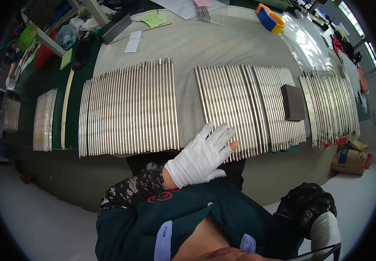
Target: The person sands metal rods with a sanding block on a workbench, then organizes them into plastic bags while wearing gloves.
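Observation:
My left hand [196, 158], in a white glove with a bare fingertip showing, is open with its fingers spread. It lies palm down at the near ends of a row of thin silvery metal rods [229, 102]; whether it presses on them I cannot tell. My right hand [326, 230], also in a white glove, is raised at the lower right beside the dark frame of glasses [333, 251]. Its fingers are mostly hidden. A wide batch of similar rods [131, 108] lies to the left. Another batch [273, 93] lies on the right, with a dark brown block [293, 102] on it.
More rods [330, 106] lie at the far right, near clear plastic bags [307, 43]. A blue, orange and yellow tape ring [270, 19] sits at the back. Bagged rods [45, 119] and a pale strip [67, 108] lie left. A brown package [349, 162] stands beyond the table's right end.

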`<state>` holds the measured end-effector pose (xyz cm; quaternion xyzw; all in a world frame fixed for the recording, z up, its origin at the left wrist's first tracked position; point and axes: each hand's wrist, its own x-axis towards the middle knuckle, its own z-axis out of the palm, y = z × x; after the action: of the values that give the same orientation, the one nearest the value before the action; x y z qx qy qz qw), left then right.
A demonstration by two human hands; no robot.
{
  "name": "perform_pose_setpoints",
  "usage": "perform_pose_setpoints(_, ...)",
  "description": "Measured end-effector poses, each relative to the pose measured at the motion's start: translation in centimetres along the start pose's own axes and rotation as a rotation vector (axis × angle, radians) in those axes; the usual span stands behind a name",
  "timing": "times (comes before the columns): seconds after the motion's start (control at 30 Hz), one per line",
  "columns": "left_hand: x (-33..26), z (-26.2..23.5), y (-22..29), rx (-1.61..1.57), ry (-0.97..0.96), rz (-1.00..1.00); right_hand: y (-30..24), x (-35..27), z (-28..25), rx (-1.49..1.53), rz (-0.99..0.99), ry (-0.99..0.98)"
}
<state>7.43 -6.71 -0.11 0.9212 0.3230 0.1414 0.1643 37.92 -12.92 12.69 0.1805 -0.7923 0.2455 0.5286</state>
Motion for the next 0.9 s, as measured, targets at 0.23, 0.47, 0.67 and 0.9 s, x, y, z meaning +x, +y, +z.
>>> perform_pose_setpoints(0.23,0.6,1.5,-0.2,-0.058,0.147,0.030,7.7,-2.6,-2.0,0.028,0.300,0.212)
perform_pose_setpoints(0.47,0.3,-4.1,-0.1,0.043,-0.049,0.014,13.8,-11.6,-4.5,-1.501,1.344,-0.086)
perform_pose_setpoints(0.67,3.4,-7.9,-6.0,0.411,-0.085,-0.008,15.5,-15.2,-4.7,-1.776,1.328,-0.324)
perform_pose_setpoints(0.9,7.3,-3.6,-11.0,0.370,-0.194,0.157,15.8,-15.0,-4.4,-1.654,1.385,-0.166)
